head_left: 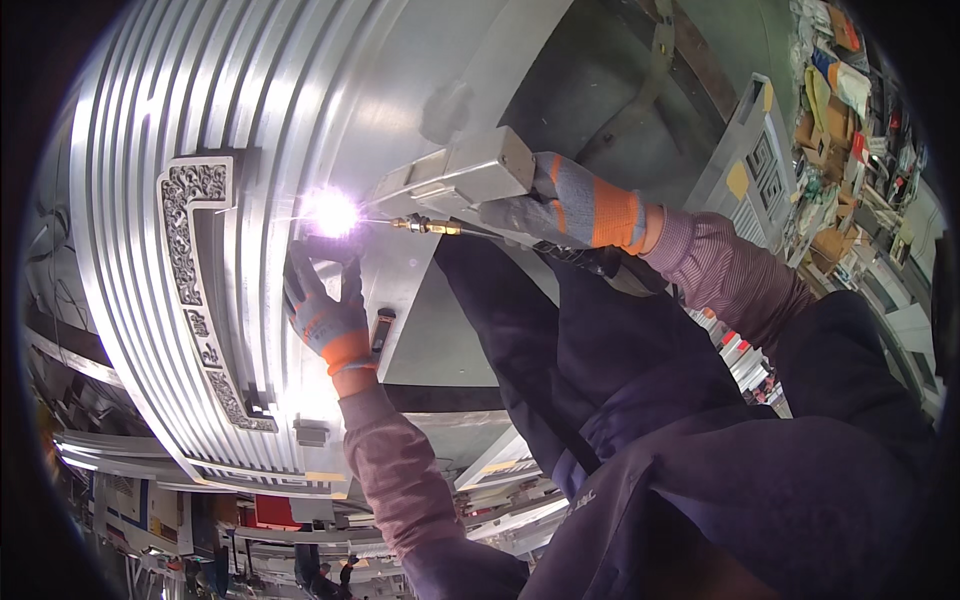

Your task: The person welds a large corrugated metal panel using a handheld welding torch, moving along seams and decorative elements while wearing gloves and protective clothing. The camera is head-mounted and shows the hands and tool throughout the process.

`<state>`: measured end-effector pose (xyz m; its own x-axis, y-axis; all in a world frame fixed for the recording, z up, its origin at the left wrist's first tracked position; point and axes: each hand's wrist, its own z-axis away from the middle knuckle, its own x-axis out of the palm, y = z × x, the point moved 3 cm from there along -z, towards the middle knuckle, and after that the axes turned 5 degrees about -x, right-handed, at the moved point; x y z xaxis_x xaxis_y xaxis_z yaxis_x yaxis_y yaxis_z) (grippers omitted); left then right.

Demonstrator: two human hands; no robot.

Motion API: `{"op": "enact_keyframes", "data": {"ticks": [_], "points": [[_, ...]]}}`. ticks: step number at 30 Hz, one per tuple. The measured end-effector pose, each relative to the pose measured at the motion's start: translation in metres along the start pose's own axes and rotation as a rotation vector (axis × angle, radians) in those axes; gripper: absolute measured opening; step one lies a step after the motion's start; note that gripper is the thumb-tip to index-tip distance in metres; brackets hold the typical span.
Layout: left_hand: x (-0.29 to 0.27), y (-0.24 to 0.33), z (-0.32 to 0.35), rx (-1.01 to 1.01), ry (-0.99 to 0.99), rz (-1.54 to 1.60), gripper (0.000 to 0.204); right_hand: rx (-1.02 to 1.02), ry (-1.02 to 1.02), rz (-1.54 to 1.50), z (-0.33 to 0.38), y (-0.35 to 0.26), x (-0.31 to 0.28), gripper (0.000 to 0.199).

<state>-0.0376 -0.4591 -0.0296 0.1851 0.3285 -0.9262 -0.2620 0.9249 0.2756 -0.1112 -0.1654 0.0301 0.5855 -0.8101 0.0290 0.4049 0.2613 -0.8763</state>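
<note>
My right hand [585, 205], in a grey and orange glove, is closed round a boxy metal welding torch [470, 172]. Below the torch runs a brass-fitted wire guide [430, 226], its thin wire reaching toward a bright arc [330, 213]. Just under that glare, my gloved left hand [332, 318] grips a small dark block [332, 247] between thumb and fingers, against a ribbed silver metal panel [375, 110]. Glare hides the block's far side and the torch tip. An L-shaped carved ornament [183, 245] lies on the ribs to the left.
A small grey block [311, 433] sits near the panel's lower edge. Beside my left wrist lies a dark, red-marked tool [382, 330]. A patterned metal frame [755, 165] stands at right, before piled boxes and scraps [830, 130]. My legs [620, 340] are close to the panel's right side.
</note>
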Motion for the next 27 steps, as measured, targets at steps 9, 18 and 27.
{"op": "enact_keyframes", "data": {"ticks": [9,18,27], "points": [[0.002,-0.003,0.002,0.004,-0.009,-0.024,0.067,-0.095,0.067,0.015,0.007,0.009,0.0,0.039],[0.002,-0.004,0.001,-0.052,-0.079,-0.017,0.072,-0.009,0.034,0.007,0.015,0.003,-0.004,0.041],[0.001,-0.002,-0.002,-0.037,-0.091,-0.06,0.072,0.031,0.044,0.027,0.024,0.024,-0.006,0.037]]}}
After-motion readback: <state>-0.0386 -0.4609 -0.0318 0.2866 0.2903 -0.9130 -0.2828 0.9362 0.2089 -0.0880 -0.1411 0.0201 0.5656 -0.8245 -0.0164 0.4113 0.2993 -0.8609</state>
